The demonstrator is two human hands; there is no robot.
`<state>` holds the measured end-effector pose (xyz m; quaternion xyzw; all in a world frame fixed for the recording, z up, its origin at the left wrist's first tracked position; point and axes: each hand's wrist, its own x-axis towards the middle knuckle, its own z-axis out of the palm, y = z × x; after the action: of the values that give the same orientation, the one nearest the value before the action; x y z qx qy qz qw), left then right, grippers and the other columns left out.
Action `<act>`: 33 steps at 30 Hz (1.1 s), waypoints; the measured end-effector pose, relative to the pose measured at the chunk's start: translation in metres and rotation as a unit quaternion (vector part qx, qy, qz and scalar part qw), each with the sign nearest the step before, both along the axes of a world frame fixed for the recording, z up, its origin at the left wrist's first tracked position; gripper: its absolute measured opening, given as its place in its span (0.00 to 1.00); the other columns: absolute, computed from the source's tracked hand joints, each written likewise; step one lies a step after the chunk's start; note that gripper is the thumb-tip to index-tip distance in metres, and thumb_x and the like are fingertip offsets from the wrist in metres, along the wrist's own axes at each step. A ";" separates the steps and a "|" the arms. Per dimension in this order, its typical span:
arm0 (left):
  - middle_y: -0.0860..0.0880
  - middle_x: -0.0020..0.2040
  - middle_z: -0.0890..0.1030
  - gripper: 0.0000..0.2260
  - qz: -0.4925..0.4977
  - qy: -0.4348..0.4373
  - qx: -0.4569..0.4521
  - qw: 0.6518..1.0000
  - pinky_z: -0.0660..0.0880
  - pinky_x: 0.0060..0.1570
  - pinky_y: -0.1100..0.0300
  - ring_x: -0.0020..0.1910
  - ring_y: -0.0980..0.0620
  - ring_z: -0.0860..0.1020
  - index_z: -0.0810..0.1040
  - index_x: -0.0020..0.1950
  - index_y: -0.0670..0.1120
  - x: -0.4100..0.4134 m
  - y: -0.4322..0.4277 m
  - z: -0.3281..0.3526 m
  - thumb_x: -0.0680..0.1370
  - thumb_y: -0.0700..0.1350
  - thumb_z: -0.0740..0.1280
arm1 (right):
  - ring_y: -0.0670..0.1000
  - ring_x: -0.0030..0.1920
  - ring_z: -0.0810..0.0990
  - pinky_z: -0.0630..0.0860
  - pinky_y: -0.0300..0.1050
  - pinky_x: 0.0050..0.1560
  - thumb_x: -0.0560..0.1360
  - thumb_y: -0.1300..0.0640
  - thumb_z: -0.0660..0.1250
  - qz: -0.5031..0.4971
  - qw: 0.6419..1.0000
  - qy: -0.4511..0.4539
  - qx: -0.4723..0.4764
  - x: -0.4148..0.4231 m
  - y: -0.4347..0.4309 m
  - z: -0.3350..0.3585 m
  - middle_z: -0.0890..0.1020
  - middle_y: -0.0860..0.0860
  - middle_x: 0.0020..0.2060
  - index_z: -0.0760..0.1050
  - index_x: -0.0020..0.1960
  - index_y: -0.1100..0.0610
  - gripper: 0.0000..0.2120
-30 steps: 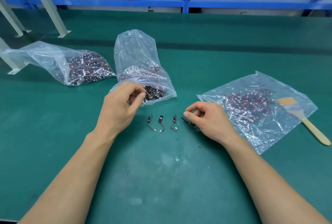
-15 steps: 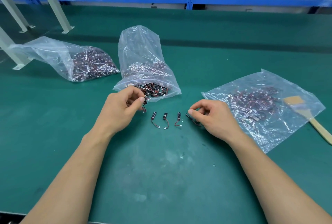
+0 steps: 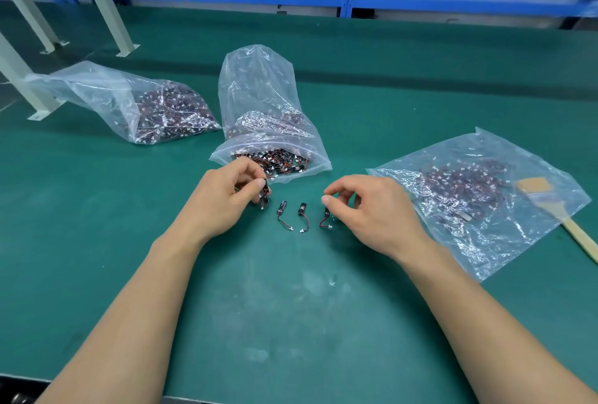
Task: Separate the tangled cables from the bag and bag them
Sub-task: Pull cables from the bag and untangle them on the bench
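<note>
The left hand (image 3: 223, 203) pinches one small cable (image 3: 266, 192) between thumb and forefinger, just in front of the mouth of the open bag (image 3: 259, 96), where the tangled cables (image 3: 278, 161) lie heaped. The right hand (image 3: 369, 212) has its fingers curled, thumb and forefinger tips close together right over the nearest loose cable (image 3: 325, 218); I cannot tell whether they grip it. Two more loose cables (image 3: 282, 213) lie on the green mat (image 3: 291, 306) between the hands, and a flat bag (image 3: 517, 241) of cables lies just right of the right hand.
</note>
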<state>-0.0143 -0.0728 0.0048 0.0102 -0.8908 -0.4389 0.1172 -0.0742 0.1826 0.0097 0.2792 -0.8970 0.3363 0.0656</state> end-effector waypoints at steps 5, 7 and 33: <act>0.54 0.39 0.86 0.07 -0.009 -0.021 0.021 1.000 0.79 0.52 0.49 0.38 0.55 0.81 0.75 0.46 0.53 0.000 0.000 0.001 0.81 0.41 0.66 | 0.36 0.36 0.70 0.75 0.48 0.47 0.76 0.47 0.71 0.060 0.998 -0.003 0.007 0.003 -0.027 0.006 0.80 0.43 0.39 0.83 0.49 0.48 0.06; 0.55 0.39 0.85 0.08 0.001 -0.013 0.013 1.000 0.78 0.50 0.52 0.38 0.56 0.81 0.75 0.46 0.53 0.001 -0.001 0.002 0.81 0.42 0.66 | 0.38 0.37 0.71 0.74 0.47 0.47 0.76 0.48 0.72 0.055 0.999 0.000 0.001 0.003 -0.029 0.003 0.80 0.43 0.39 0.83 0.49 0.49 0.06; 0.53 0.50 0.86 0.09 -0.053 -0.026 0.065 0.996 0.77 0.54 0.54 0.46 0.51 0.83 0.74 0.47 0.53 0.001 0.000 0.002 0.83 0.40 0.62 | 0.42 0.34 0.73 0.69 0.40 0.38 0.74 0.57 0.74 -0.037 0.995 -0.006 -0.088 -0.016 0.025 -0.014 0.80 0.43 0.34 0.82 0.42 0.47 0.05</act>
<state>-0.0129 -0.0728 0.0063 -0.0181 -0.8624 -0.5012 0.0690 -0.0902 0.2077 -0.0039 0.2368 -0.8739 0.4132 0.0972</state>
